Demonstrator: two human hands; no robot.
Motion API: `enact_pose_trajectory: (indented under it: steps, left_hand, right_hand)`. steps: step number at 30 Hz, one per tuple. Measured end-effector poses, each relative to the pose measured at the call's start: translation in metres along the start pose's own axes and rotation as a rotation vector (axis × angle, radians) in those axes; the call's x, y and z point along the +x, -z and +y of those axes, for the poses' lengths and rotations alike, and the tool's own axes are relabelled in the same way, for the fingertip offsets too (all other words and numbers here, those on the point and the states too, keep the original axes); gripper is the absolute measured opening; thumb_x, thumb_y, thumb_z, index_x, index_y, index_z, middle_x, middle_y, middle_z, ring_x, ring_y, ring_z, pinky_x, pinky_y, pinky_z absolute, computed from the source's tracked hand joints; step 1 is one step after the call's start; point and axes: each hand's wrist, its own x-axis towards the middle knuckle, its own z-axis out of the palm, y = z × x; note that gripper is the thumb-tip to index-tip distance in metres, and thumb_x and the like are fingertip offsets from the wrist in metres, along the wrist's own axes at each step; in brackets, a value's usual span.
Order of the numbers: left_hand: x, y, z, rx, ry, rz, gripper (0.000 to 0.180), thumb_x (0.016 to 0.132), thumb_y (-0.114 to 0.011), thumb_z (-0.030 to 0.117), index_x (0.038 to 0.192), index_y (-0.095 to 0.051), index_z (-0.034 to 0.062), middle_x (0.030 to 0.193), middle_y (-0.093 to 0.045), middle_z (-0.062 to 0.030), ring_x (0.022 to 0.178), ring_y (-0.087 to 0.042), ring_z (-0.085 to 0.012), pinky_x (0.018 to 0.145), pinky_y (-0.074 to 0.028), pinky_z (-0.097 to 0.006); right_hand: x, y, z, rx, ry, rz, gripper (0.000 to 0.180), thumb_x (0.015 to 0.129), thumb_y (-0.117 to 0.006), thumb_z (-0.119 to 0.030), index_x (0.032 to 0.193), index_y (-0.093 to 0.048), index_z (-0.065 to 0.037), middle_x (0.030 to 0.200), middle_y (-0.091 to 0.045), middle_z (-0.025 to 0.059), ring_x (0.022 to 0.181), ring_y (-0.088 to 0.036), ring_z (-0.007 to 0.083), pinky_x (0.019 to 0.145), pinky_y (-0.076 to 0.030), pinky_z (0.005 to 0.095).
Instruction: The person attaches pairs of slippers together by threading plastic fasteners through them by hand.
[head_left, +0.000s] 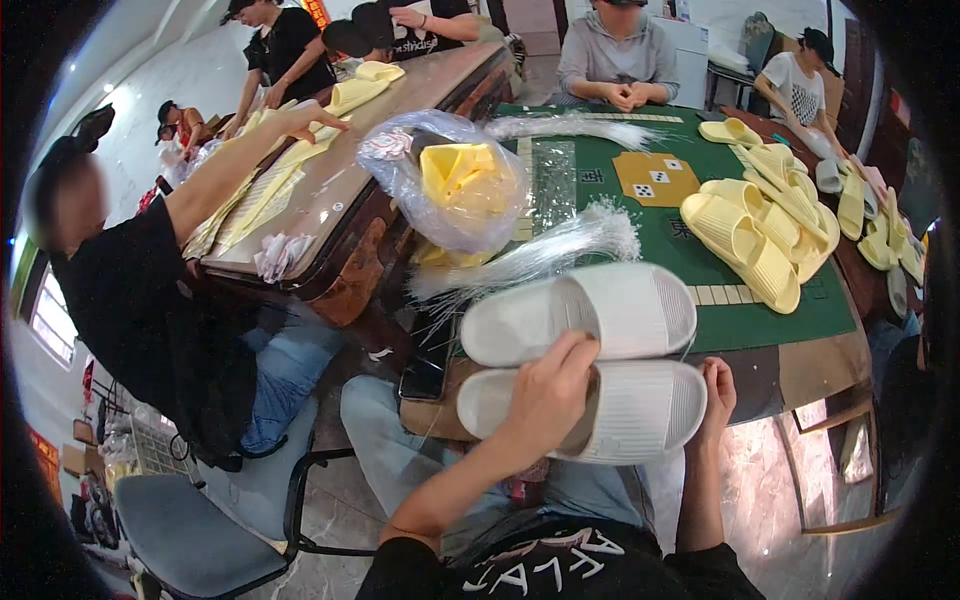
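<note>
A pair of pale grey slide sandals lies side by side in front of me, the far slide [640,305] and the near slide [650,415], toes to the right. My left hand [550,400] is closed on them where the two straps meet, its fingertips tucked at the inner edge. At the toe end, my right hand [716,398] has its fingers pinched together against the near slide's rim. A thin clear strand shows between the toes by that hand; whether the fingers hold it is hidden. Bundles of clear plastic strands [570,245] lie just beyond the slides.
Several yellow slides [765,235] are heaped right on the green mat [620,235]. A plastic bag [450,180] with yellow pieces sits left of it. A phone [424,375] lies at the table edge. One co-worker [150,270] reaches across the brown table [340,200]; others sit farther off.
</note>
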Motion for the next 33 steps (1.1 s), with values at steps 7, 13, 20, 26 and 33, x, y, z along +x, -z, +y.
enact_pose_trajectory:
  steps: [7,13,20,26,33]
  left_hand:
    - [0.112,0.072,-0.038,0.353,-0.224,0.351,0.019,0.077,-0.048,-0.003,0.094,-0.057,0.0007,0.087,-0.059,-0.0179,0.081,-0.057,-0.0366,0.070,-0.046,-0.044]
    - [0.209,0.170,-0.118,0.842,-0.058,0.474,0.020,0.075,-0.054,-0.001,0.095,-0.053,-0.0035,0.090,-0.058,-0.0219,0.083,-0.057,-0.0394,0.071,-0.045,-0.046]
    - [0.155,0.115,-0.097,0.710,-0.102,0.372,0.038,0.081,-0.054,0.001,0.119,-0.050,-0.0036,0.116,-0.055,-0.0222,0.107,-0.052,-0.0377,0.092,-0.041,-0.041]
    - [0.086,0.056,-0.085,0.555,-0.216,0.193,0.028,0.076,-0.053,-0.003,0.103,-0.061,0.0006,0.109,-0.060,-0.0123,0.101,-0.055,-0.0310,0.087,-0.045,-0.040]
    - [0.042,0.038,-0.105,0.426,-0.097,0.089,0.019,0.080,-0.054,-0.001,0.096,-0.064,-0.0020,0.099,-0.063,-0.0157,0.095,-0.058,-0.0334,0.084,-0.046,-0.039]
  right_hand:
    - [-0.009,-0.015,0.000,-0.033,0.007,-0.032,0.012,0.095,-0.049,-0.015,0.093,-0.055,-0.005,0.075,-0.051,-0.0010,0.064,-0.048,0.0062,0.062,-0.044,0.0208]
    - [-0.012,-0.021,-0.003,-0.097,0.040,-0.086,0.012,0.094,-0.049,-0.014,0.093,-0.056,-0.004,0.074,-0.052,-0.0006,0.064,-0.048,0.0060,0.061,-0.043,0.0198]
    - [-0.012,-0.019,-0.004,-0.189,0.043,-0.088,0.011,0.093,-0.049,-0.009,0.094,-0.056,-0.001,0.072,-0.052,0.0006,0.064,-0.049,0.0073,0.060,-0.043,0.0206]
    - [-0.008,-0.020,-0.009,-0.160,-0.032,-0.117,0.012,0.093,-0.049,-0.011,0.096,-0.056,-0.002,0.075,-0.053,0.0007,0.066,-0.051,0.0077,0.061,-0.044,0.0207]
    - [0.027,0.009,-0.024,-0.089,-0.094,0.019,0.029,0.094,-0.049,-0.018,0.117,-0.048,-0.001,0.093,-0.058,0.0078,0.075,-0.058,0.0140,0.066,-0.050,0.0257]
